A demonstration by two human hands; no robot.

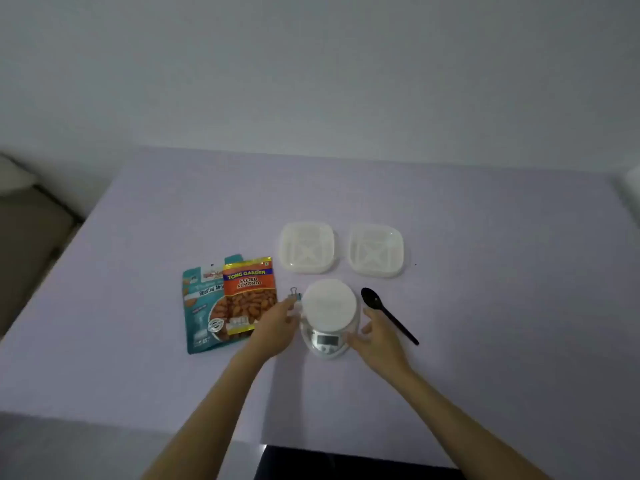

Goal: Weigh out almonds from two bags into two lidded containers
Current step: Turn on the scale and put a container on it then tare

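Note:
A white kitchen scale (328, 317) with a round platform sits in the middle of the lilac table. My left hand (277, 325) is at its left side and my right hand (375, 336) at its right side, fingers apart, close to or touching its base. Two bags lie to the left: an orange salted almonds bag (249, 292) overlapping a teal roasted almonds bag (201, 306). Behind the scale stand two translucent square containers with lids on, the left container (307, 247) and the right container (376, 250). A black spoon (388, 315) lies right of the scale.
A small binder clip (294, 293) lies between the orange bag and the scale. The table (485, 306) meets a plain wall at the back. Its front edge has a dark gap (346, 462) below. A brownish cushion (31, 237) lies off the left edge.

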